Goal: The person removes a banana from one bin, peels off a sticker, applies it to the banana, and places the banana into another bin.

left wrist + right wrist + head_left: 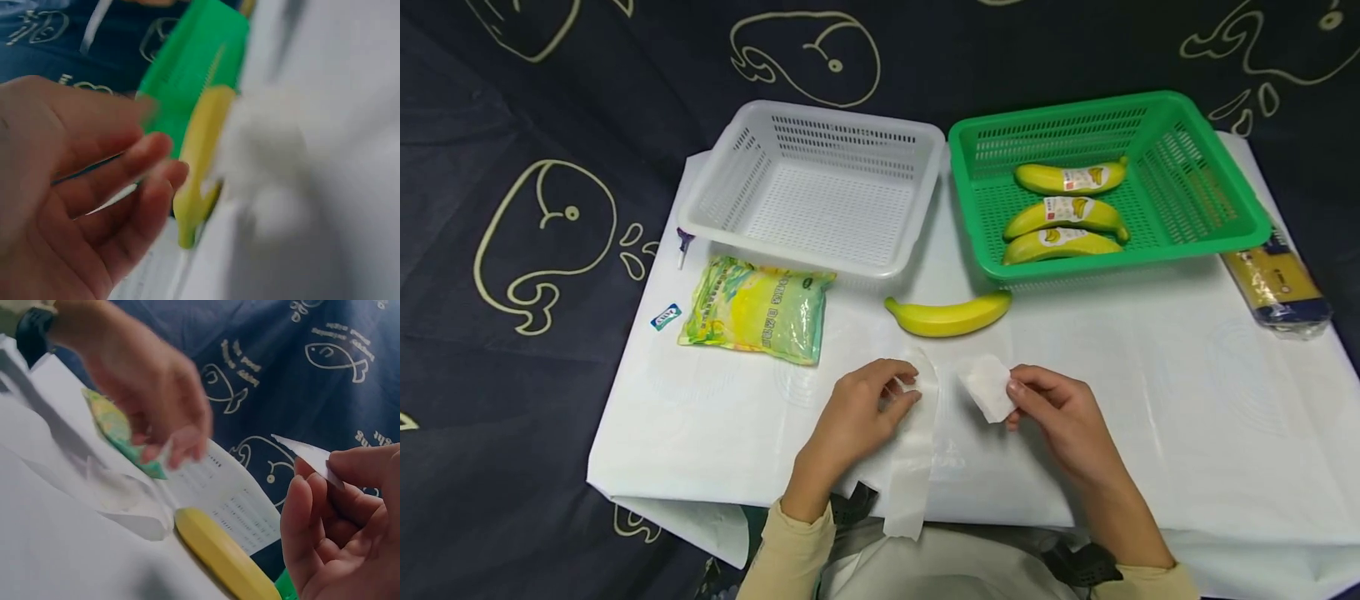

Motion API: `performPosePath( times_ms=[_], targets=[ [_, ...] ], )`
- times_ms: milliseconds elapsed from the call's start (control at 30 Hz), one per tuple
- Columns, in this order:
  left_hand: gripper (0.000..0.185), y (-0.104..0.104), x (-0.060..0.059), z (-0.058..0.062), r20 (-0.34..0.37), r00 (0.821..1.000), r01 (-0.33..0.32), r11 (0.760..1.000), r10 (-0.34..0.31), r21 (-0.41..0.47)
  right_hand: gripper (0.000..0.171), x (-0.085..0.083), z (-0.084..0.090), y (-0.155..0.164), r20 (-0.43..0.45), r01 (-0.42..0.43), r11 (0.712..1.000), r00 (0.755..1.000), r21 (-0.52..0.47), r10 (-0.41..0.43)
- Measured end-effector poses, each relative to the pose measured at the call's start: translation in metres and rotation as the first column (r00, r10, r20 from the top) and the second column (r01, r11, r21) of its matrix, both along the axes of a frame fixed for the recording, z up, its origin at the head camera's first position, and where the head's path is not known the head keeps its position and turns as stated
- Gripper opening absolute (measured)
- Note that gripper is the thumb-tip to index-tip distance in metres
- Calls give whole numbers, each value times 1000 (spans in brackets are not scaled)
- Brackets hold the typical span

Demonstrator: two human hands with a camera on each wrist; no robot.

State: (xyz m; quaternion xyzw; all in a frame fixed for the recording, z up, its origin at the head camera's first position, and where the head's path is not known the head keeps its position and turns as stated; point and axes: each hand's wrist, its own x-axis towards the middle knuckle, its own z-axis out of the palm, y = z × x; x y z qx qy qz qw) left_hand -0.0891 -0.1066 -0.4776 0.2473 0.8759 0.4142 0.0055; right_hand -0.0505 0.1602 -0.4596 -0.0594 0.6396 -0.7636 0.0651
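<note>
While the left hand (861, 408) pinches a long paper strip (913, 450), the right hand (1060, 412) pinches a small label (987, 387), lifted clear of the counter (1150, 400) beside a banana (949, 315).

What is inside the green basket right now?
The green basket holds three bananas lying side by side, each with a label on its peel. Its mesh floor shows around them. Whatever lies under the bananas is covered, and the near wall partly hides the closest one.
</note>
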Motion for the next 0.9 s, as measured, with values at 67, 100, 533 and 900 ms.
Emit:
performPosePath(
  times_ms=[67, 100, 533, 900],
  targets=[
    [26, 4, -1, 3, 78, 997, 4, 986, -17, 165, 13, 1, 1, -4, -14, 21, 997, 1000, 69, -20],
    [29, 7, -2, 5, 113, 993, 6, 971, -34, 239, 13, 1, 1, -6, -22, 27, 994, 999, 109, -25],
    [9, 27, 2, 38, 10, 1000, -25, 888, 23, 460, 15, 0, -3, -20, -108, -99, 963, 986, 251, 129],
    [8, 22, 1, 36, -69, 998, 37, 909, -9, 415, 39, -1, -17, -7, -244, -195, 935, 931, 296, 272]
  ],
)
